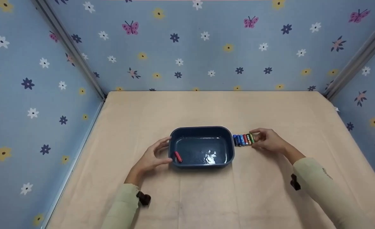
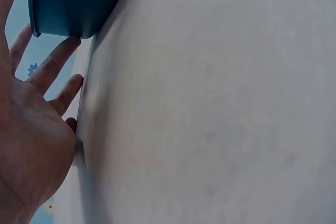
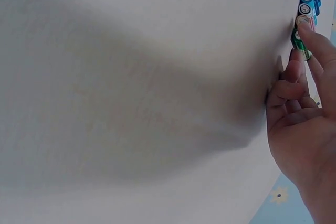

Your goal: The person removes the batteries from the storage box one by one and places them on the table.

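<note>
A dark blue rectangular tub (image 1: 201, 166) stands on the table, with one red battery (image 1: 178, 156) lying in its near left corner. My left hand (image 1: 150, 157) is at the tub's left end, thumb and fingers spread and fairly straight, fingertips against its outer wall. Beside the tub's right wall lies a row of several batteries (image 1: 242, 140) side by side, blue, red and dark ones among them. My right hand (image 1: 270, 140) pinches the green battery (image 1: 251, 138) at the row's right end, thumb on the near side and index finger on the far side. Its other fingers curl inward.
The table (image 1: 206, 197) has a pale beige cover. Blue walls with flowers and butterflies (image 1: 251, 22) enclose its back and both sides. A dark device (image 1: 143, 198) is strapped at the left wrist and another (image 1: 295, 182) at the right.
</note>
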`<state>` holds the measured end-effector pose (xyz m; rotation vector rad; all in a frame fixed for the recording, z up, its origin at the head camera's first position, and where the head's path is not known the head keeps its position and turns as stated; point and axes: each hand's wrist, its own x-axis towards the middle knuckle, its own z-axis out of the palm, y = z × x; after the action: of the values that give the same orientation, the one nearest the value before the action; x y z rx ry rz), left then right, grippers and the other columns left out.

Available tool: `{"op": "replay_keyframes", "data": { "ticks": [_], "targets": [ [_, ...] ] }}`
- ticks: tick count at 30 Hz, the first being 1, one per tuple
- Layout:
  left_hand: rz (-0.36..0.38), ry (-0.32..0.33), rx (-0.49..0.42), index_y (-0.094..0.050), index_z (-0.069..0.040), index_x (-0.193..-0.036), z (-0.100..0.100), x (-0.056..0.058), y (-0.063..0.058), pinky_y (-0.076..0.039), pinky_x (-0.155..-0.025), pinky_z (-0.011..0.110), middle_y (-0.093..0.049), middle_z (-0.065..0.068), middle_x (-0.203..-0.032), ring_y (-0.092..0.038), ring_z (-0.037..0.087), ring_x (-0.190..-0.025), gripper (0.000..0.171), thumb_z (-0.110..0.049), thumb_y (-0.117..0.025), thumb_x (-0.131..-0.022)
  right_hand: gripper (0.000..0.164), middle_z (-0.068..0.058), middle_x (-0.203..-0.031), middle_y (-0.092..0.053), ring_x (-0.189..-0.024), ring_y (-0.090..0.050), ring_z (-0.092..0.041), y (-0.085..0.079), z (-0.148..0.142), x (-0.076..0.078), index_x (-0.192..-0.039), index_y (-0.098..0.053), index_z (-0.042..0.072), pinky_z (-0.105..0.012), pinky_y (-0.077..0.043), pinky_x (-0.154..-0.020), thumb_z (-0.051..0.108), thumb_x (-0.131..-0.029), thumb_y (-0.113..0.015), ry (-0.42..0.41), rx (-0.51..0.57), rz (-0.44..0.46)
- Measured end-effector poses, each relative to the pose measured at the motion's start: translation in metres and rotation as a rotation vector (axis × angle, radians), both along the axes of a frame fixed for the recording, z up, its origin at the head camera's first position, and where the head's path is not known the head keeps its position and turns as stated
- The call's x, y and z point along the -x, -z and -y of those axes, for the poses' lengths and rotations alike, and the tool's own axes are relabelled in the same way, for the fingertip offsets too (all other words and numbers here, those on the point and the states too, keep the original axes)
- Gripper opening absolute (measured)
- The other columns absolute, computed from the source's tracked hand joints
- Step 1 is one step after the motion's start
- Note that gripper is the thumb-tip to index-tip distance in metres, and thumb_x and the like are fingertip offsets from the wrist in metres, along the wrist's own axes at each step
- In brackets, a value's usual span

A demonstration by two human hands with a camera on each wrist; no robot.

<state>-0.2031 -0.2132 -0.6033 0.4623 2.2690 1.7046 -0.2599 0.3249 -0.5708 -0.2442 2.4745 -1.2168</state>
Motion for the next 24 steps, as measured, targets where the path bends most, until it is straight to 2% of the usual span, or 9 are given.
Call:
{"op": "replay_keyframes", "data": {
  "ticks": [5,12,18,24],
  "targets": [
    [0.002,0.002,-0.006,-0.045,-0.018,-0.173,0.002,-0.001,0.001,-0.030,-0.139,0.070,-0.049,0.017,-0.178,-0.049,0.045,-0.165,0.090,-0.009,-0.090,-0.095,0.068,-0.022,-0.115,-0.073,-0.087,-0.061,-0.010,-0.001,0.001,0.001,-0.157,-0.057,-0.008,-0.018,-0.053,-0.069,0.001,-0.096,-0.085,-0.019,0.022,0.004],
    [0.021,-0.011,0.016,-0.045,-0.025,-0.174,0.003,-0.003,-0.002,-0.028,-0.140,0.070,-0.048,0.013,-0.179,-0.046,0.043,-0.167,0.092,-0.012,-0.091,-0.095,0.074,-0.017,-0.110,-0.074,-0.083,-0.062,-0.009,-0.008,0.000,0.006,-0.161,-0.051,-0.009,-0.021,-0.055,-0.069,0.003,-0.096,-0.086,-0.068,-0.007,0.022],
    [0.019,-0.007,0.004,-0.045,-0.021,-0.174,0.003,-0.003,0.000,-0.028,-0.139,0.072,-0.050,0.016,-0.178,-0.047,0.044,-0.166,0.092,-0.011,-0.090,-0.094,0.068,-0.021,-0.112,-0.075,-0.093,-0.067,-0.014,-0.025,-0.003,0.013,-0.160,-0.055,-0.007,-0.021,-0.057,-0.076,0.008,-0.099,-0.084,-0.104,-0.038,-0.034],
    [-0.007,0.004,0.000,-0.046,-0.021,-0.173,0.002,0.000,-0.001,-0.027,-0.140,0.071,-0.050,0.015,-0.178,-0.047,0.044,-0.166,0.091,-0.012,-0.091,-0.094,0.059,-0.020,-0.109,-0.075,-0.090,-0.065,-0.012,-0.033,-0.005,0.015,-0.155,-0.060,-0.007,-0.021,-0.054,-0.074,0.007,-0.101,-0.082,-0.097,-0.060,-0.054]
  ]
}}
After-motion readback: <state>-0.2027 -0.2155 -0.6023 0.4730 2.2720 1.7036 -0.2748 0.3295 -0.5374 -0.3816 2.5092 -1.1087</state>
